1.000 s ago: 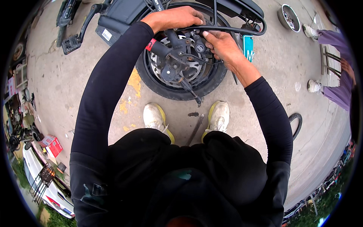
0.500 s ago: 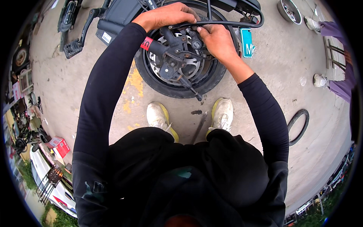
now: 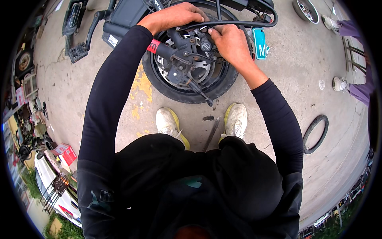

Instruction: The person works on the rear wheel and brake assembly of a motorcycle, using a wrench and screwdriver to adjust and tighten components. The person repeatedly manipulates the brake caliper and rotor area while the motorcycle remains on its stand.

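Observation:
A bike wheel with a black tyre (image 3: 167, 92) lies in front of my feet, still fitted to the vehicle. Over its hub sit a brake disc (image 3: 162, 63) and a dark metal hub and brake assembly (image 3: 185, 65). My left hand (image 3: 177, 16) reaches over the far part of the wheel, fingers curled beside a black tubular bar (image 3: 238, 24). Close to it, my right hand (image 3: 230, 40) bends its thumb and fingers in at the wheel, just below that bar. Both sets of fingertips are closed in among the parts; whatever they grip is hidden.
A teal package (image 3: 259, 43) lies right of the wheel. Farther right are a metal bowl of small parts (image 3: 305, 11), a loose tyre (image 3: 315, 134) and another person's purple trousers (image 3: 360, 89). A pedal (image 3: 77, 52) projects at the left. Between my shoes lies a long metal tool (image 3: 211, 134).
The view has shifted slightly. Both hands stay at the same spot on the wheel, with hardly any visible movement of the fingers.

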Available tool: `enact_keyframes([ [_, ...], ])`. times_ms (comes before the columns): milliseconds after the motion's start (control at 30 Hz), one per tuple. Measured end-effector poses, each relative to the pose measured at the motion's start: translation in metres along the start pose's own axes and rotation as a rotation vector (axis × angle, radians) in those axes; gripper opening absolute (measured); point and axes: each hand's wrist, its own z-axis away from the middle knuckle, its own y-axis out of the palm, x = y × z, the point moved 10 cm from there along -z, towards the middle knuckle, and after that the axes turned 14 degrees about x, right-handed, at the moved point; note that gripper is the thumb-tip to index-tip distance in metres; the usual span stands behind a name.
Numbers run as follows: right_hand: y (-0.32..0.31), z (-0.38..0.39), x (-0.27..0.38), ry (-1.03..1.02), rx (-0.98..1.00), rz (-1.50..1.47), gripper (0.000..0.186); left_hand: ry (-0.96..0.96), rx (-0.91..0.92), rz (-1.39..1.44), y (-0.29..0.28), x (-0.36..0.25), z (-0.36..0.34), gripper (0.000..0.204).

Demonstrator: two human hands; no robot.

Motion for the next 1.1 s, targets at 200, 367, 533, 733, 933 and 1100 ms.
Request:
enact_keyframes([
  [200,0.017,-0.013,-0.027,0.278,0.239,-0.575,0.029,-0.044,0.030,-0.080,0.010,-0.021,0.003,0.039],
  [367,0.026,-0.012,-0.017,0.377,0.368,-0.694,0.021,0.027,-0.025,-0.093,0.007,-0.020,0.007,0.039],
  [533,0.015,-0.016,-0.023,0.272,0.251,-0.318,0.025,0.049,0.007,-0.113,0.010,-0.025,0.005,0.043],
  [733,0.013,-0.016,-0.022,0.140,0.270,-0.151,0.030,0.009,0.007,-0.042,0.003,-0.007,-0.002,0.040],
  [933,0.013,-0.013,-0.027,0.078,0.223,-0.175,0.028,0.008,-0.035,-0.002,0.004,-0.012,-0.001,0.041],
  [1100,0.019,-0.002,-0.013,0.286,0.278,-0.514,0.028,0.010,-0.016,-0.093,0.001,-0.009,0.002,0.041],
])
